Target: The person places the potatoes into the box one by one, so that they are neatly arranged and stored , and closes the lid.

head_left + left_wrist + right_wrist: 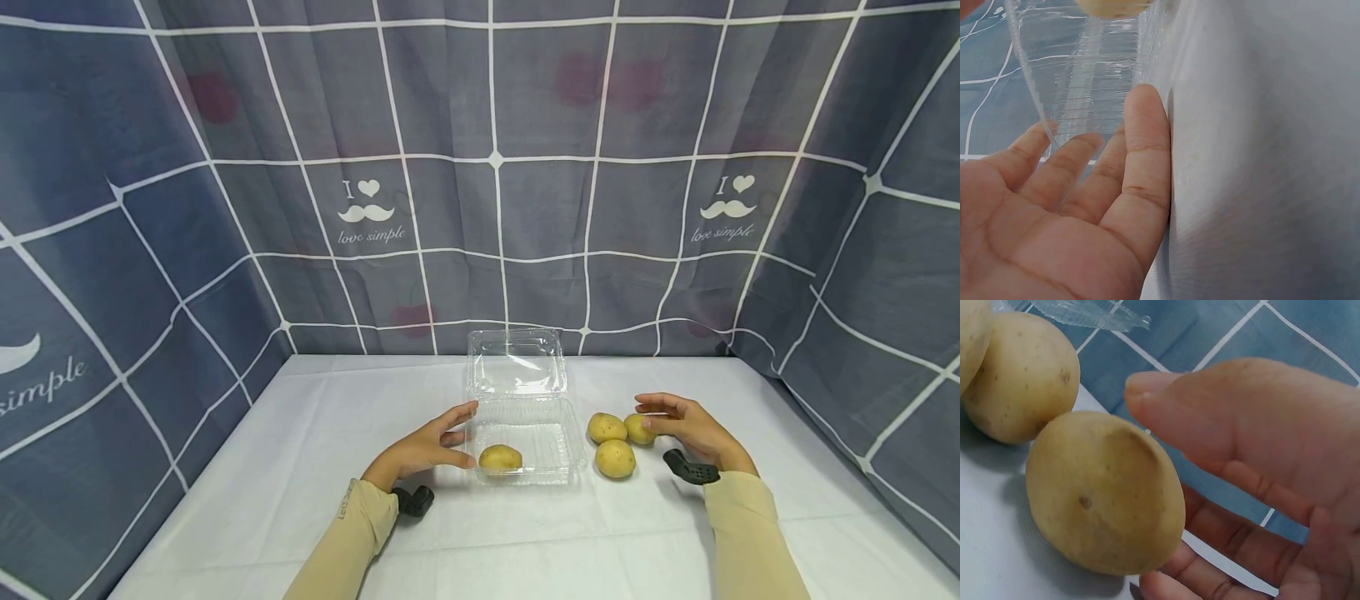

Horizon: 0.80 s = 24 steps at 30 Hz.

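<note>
Potatoes (615, 459) lie in two places before us: one rests inside the clear plastic clamshell container (540, 429), toward its front left, and three cluster on the white tablecloth (450, 558) just to its right. Our left hand (431, 450) comes in from the lower left, its forearm slanting inward, with thumb and fingers spread apart beside the container's left wall; we cannot tell how firmly they press. Our right hand (686, 429) reaches in from the right, wrist bent toward the cluster, its fingers and thumb spread loosely about the rightmost potato (636, 432). From the right wrist we see what the head view hides: a gap between the thumb (1160, 394) and that potato, while other fingers curve behind its far side, so it is not pinched; whether those fingers touch it we cannot tell. That close view also brings out a small dark scar (1085, 502) on its skin. From the left wrist we get the palm, with one finger lying along the cloth and others near the container's ribbed plastic. Only the head view gives us the whole layout, with the raised lid (517, 362) leaning back toward the checked curtain (540, 208) and all four potatoes together.
</note>
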### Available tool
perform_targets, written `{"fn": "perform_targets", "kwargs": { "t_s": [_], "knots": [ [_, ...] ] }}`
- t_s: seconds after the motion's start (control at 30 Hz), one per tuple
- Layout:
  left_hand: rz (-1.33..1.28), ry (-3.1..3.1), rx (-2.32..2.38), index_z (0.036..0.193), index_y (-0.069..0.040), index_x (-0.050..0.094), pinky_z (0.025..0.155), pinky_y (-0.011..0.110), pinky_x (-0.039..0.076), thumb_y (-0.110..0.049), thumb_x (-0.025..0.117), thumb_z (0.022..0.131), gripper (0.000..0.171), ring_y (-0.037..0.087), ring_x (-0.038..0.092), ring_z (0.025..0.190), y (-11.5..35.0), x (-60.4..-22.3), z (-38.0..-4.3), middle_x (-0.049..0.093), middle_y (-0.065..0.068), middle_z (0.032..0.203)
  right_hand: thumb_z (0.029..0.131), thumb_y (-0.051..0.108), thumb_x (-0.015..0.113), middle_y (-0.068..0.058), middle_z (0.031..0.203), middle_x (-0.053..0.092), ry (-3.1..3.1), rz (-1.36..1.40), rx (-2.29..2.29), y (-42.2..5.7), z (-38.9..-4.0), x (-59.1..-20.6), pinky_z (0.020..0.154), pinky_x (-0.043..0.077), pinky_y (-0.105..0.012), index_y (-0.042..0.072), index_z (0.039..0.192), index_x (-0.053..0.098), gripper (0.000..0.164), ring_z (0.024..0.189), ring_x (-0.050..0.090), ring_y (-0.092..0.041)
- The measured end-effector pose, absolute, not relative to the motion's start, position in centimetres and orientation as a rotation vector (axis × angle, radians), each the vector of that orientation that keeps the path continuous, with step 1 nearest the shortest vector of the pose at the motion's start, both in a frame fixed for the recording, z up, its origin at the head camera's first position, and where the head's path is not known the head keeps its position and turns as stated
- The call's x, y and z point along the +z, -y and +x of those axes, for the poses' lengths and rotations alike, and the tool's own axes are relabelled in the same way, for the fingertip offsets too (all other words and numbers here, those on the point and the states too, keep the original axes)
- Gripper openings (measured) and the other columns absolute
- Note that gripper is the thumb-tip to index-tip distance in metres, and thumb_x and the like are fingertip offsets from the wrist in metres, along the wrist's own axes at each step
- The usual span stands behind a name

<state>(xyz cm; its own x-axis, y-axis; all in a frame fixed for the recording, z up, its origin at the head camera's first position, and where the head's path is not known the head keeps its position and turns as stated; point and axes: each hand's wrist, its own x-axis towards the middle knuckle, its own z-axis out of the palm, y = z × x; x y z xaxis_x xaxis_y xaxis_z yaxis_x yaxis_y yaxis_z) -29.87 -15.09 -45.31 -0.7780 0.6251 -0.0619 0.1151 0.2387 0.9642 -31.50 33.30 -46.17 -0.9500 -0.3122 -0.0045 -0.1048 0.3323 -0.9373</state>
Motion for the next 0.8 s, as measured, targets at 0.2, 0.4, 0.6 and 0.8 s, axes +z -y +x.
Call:
{"fn": "perform_targets", "kwargs": {
  "t_s": [0.2,0.4,0.6,0.8],
  "knots": [
    [0.671,-2.081,1.560,0.172,-0.001,0.015,0.123,0.066,0.034,-0.005,0.083,0.094,0.103,0.052,0.028,0.158,15.17,-45.40,-29.91,0.013,0.021,0.179,0.100,0.008,0.075,-0.030,0.147,0.057,-2.337,-0.399,-1.701,-33.70,-31.34,-46.13,0.096,0.052,-0.022,-0.020,0.151,0.044,0.065,0.114,0.063,-0.008],
    [0.674,-2.079,1.561,0.172,-0.001,0.015,0.123,0.066,0.034,-0.005,0.082,0.094,0.103,0.052,0.027,0.159,15.18,-45.40,-29.90,0.012,0.021,0.179,0.100,0.005,0.075,-0.004,0.133,0.067,-2.277,-0.461,-1.729,-34.09,-31.32,-46.30,0.094,0.054,-0.021,-0.024,0.147,0.044,0.063,0.111,0.064,-0.006],
    [0.679,-2.076,1.564,0.172,-0.001,0.015,0.123,0.065,0.034,-0.005,0.082,0.094,0.103,0.052,0.028,0.159,15.20,-45.52,-29.93,0.012,0.022,0.179,0.097,0.000,0.075,0.007,0.119,0.072,-2.251,-0.504,-1.733,-34.21,-31.50,-46.55,0.090,0.057,-0.023,-0.027,0.143,0.046,0.061,0.106,0.067,-0.006],
    [0.688,-2.076,1.567,0.172,0.000,0.014,0.123,0.065,0.035,-0.006,0.082,0.095,0.103,0.052,0.028,0.158,15.25,-45.53,-29.93,0.012,0.022,0.179,0.096,-0.003,0.075,0.006,0.117,0.073,-2.245,-0.533,-1.731,-34.15,-31.57,-46.64,0.089,0.058,-0.023,-0.028,0.141,0.046,0.059,0.104,0.067,-0.007]
  ]
}}
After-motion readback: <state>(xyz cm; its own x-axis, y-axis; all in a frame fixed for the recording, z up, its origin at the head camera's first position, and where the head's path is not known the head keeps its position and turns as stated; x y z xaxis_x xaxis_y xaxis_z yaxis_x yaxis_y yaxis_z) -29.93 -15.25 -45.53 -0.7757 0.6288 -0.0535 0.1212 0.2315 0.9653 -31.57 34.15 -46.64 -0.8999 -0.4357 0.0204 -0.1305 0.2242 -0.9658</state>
